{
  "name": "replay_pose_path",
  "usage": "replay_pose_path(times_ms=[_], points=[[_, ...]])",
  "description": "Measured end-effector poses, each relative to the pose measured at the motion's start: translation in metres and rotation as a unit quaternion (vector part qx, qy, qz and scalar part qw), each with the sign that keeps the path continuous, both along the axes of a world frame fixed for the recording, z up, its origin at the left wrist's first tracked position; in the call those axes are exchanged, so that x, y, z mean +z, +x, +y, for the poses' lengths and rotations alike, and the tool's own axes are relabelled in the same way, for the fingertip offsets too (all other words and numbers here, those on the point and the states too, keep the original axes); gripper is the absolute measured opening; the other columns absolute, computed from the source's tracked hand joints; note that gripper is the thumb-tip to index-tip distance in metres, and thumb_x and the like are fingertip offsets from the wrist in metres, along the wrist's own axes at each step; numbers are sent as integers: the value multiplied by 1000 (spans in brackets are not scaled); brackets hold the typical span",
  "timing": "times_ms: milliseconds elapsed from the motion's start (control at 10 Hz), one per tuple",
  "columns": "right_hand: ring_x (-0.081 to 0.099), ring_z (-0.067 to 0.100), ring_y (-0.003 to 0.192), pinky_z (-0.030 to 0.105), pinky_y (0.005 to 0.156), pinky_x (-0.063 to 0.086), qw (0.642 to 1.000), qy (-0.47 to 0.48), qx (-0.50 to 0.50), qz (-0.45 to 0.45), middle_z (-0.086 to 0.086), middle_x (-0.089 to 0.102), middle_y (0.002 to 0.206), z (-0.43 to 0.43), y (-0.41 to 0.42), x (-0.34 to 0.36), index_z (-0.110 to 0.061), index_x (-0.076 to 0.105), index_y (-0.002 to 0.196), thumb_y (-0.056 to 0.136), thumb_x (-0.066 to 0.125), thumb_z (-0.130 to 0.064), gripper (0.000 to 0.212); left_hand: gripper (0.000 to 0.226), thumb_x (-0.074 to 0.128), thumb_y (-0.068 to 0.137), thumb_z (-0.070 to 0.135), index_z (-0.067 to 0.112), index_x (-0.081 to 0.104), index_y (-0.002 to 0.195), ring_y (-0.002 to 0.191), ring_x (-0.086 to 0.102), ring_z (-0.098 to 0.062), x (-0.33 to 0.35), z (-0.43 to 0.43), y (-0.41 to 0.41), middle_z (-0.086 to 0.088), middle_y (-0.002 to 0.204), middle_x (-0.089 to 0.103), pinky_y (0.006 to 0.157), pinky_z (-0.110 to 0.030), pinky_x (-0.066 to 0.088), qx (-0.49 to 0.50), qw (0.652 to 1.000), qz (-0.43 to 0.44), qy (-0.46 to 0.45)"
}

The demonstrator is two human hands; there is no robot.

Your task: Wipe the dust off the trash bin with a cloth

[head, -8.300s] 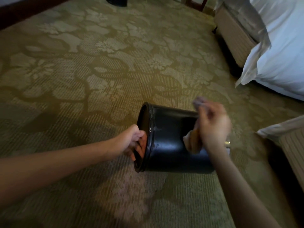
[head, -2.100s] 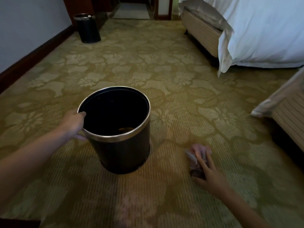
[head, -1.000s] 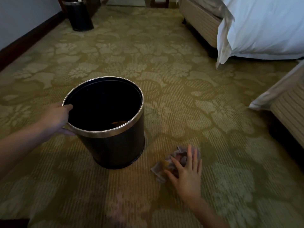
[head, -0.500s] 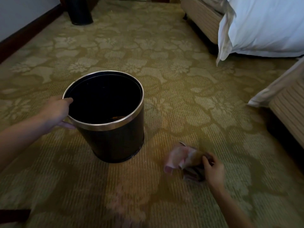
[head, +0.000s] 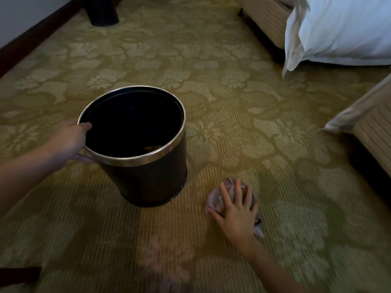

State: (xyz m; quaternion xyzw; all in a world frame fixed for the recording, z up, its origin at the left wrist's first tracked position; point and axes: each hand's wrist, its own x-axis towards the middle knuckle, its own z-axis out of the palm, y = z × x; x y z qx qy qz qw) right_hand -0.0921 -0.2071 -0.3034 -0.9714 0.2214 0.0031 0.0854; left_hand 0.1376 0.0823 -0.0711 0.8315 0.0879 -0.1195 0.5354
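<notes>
Black with a silver rim, the trash bin (head: 148,176) stands on the patterned carpet (head: 232,123). Its inside is dark, with only an orange-brown patch low down, too dim to identify. The left hand (head: 67,142) grips the rim, thumb inside and fingers curled outside. Just right of the bin, the crumpled cloth (head: 213,200) lies on the carpet under the right hand (head: 237,210) — its fingers (head: 238,189) straight, spread, resting on top.

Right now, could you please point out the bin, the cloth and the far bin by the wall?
bin (head: 148,182): head view, on its black outer wall.
cloth (head: 212,200): head view, on its uncovered left fold.
far bin (head: 101,11): head view, on its dark side.
</notes>
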Motion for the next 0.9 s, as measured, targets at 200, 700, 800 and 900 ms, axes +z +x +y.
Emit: replay_pose_path(times_ms=[200,700,800,900], points=[[52,36,111,47,82,42,991,-1,-11,-135,10,56,124,-38,26,6,-23,60,120,92,47,-41,36,13,41,102,19,15,54,101,64,52,-24,-6,2,5,-4,77,53,28,-32,50,11,1000,-7,16],[-19,26,148,56,118,-3,995,96,-21,19,6,-17,163,-112,88,32,-42,-5,154,82,20,-86,88,20,40,101,19,18,56,90,66,55,-23,-7,2,5,-4,79,57,29,-30,51,-9,999,-18,30],[-7,24,151,51,120,2,992,85,-2,-91,7,-5,165,-87,69,52,-35,9,156,86,22,-80,84,19,39,102,21,18,56,93,67,55,-22,-11,6,9,-3,80,57,38,-35,55,-8,1000,-11,27],[21,13,146,44,116,27,972,147,75,-168,0,20,162,-63,48,116,-24,37,148,92,29,-69,73,44,39,99,49,12,55,113,83,60,-29,3,13,11,-10,95,64,74,-44,54,-58,995,-24,78]])
